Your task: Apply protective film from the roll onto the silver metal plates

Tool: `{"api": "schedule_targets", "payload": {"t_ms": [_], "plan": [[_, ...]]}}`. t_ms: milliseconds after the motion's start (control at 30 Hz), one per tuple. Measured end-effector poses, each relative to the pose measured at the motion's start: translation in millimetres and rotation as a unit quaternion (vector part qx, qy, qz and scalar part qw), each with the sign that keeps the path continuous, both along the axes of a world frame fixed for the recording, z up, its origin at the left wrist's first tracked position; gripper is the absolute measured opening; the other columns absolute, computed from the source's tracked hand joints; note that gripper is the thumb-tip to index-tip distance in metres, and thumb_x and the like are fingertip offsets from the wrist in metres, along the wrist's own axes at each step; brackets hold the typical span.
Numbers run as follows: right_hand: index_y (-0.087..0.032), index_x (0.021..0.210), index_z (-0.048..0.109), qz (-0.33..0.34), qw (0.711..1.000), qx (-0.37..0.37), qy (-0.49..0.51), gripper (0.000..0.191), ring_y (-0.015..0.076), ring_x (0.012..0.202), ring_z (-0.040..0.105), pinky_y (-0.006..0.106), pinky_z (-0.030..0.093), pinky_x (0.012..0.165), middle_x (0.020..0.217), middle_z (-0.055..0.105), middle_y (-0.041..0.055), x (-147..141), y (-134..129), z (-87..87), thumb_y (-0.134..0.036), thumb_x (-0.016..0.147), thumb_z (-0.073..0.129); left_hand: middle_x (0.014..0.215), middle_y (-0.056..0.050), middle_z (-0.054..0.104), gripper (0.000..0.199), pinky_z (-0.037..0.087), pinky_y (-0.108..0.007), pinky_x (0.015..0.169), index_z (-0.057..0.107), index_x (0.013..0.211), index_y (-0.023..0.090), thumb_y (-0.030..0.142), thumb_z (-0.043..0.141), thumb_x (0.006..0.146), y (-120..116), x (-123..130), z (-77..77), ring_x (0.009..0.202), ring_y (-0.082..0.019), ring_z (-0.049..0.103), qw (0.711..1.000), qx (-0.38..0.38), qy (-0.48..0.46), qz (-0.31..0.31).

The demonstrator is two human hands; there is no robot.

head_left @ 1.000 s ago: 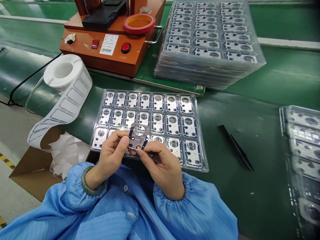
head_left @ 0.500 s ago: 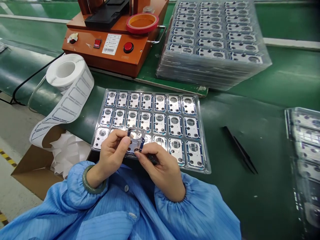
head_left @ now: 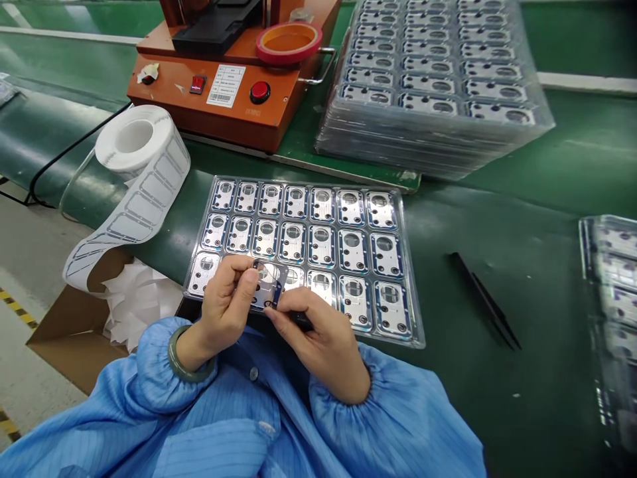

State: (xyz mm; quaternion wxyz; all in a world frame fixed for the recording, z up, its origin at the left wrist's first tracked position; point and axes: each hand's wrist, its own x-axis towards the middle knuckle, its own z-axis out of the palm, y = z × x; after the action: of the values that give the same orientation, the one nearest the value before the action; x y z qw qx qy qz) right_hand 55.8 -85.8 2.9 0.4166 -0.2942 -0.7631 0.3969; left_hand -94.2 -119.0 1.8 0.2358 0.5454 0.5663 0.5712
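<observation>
Between thumb and fingers, my left hand (head_left: 226,299) grips the left edge of a small flat plate (head_left: 267,284) with a round window and dark edging. The fingers of my right hand (head_left: 318,332) are pinched at the plate's lower right corner. Something dark shows under the right palm; its kind is hidden. Just beneath both hands lies a clear plastic tray (head_left: 417,318) whose pockets hold rows of similar silver plates with blue edges. My hands cover part of its front row.
Black tweezers (head_left: 484,302) lie to the right, near more trays (head_left: 614,265). Behind stand a tall stack of filled trays (head_left: 398,136) and an orange machine (head_left: 209,99) carrying a red tape roll (head_left: 288,43). At left are a label roll (head_left: 133,136) and a cardboard box (head_left: 74,332) with white paper.
The plate in my hands has tilted slightly, and my right fingertips have shifted a little along its lower corner. The whole view has drifted slightly.
</observation>
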Motion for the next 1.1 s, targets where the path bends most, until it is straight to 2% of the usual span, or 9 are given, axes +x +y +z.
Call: {"api": "schedule_targets", "payload": {"t_ms": [233,367,667,867,1100], "plan": [[-0.021,0.083,0.055,0.002,1.0,0.001,0.007,0.01,0.0105,0.065,0.059,0.022,0.048,0.058,0.074,0.061,-0.0022,0,0,-0.6,-0.014,0.086,0.06,0.074,0.002,0.058,0.012,0.043,-0.017,0.053,0.058,0.092,0.02,0.028,0.049,0.093,0,2,-4.7,0.059,-0.007,0.051,0.998,0.001,-0.064,0.005],[-0.022,0.083,0.055,0.006,1.0,-0.005,-0.001,0.009,0.0116,0.065,0.06,0.023,0.049,0.058,0.074,0.062,-0.0015,0,0,-0.7,-0.015,0.086,0.06,0.069,0.003,0.056,0.01,0.04,-0.018,0.051,0.057,0.093,0.021,0.028,0.05,0.092,-1,2,-8.7,0.055,-0.007,0.048,0.996,-0.013,-0.082,0.017],[-0.021,0.082,0.054,0.035,0.999,-0.012,-0.004,0.01,0.0115,0.068,0.06,0.023,0.05,0.06,0.076,0.062,-0.0007,0,-2,-2.0,-0.014,0.087,0.06,0.072,0.001,0.055,0.015,0.041,-0.022,0.056,0.059,0.085,0.02,0.029,0.048,0.093,-3,0,-12.3,0.059,-0.01,0.048,0.996,-0.009,-0.081,0.035],[-0.022,0.083,0.055,0.025,1.0,-0.017,-0.003,0.01,0.0109,0.068,0.061,0.022,0.049,0.058,0.077,0.063,-0.0014,-1,-2,-2.1,-0.014,0.086,0.06,0.071,0.001,0.059,0.021,0.043,-0.022,0.056,0.06,0.084,0.02,0.032,0.046,0.093,-4,1,-13.2,0.061,-0.011,0.053,0.997,-0.003,-0.069,0.044],[-0.021,0.082,0.055,0.039,0.999,-0.013,-0.016,0.009,0.0108,0.066,0.06,0.022,0.048,0.057,0.075,0.062,-0.0013,-1,-3,-3.4,-0.016,0.087,0.06,0.066,0.003,0.056,0.017,0.043,-0.022,0.057,0.059,0.08,0.02,0.026,0.049,0.093,-3,0,-15.1,0.054,-0.008,0.05,0.998,-0.003,-0.011,0.068]]}}
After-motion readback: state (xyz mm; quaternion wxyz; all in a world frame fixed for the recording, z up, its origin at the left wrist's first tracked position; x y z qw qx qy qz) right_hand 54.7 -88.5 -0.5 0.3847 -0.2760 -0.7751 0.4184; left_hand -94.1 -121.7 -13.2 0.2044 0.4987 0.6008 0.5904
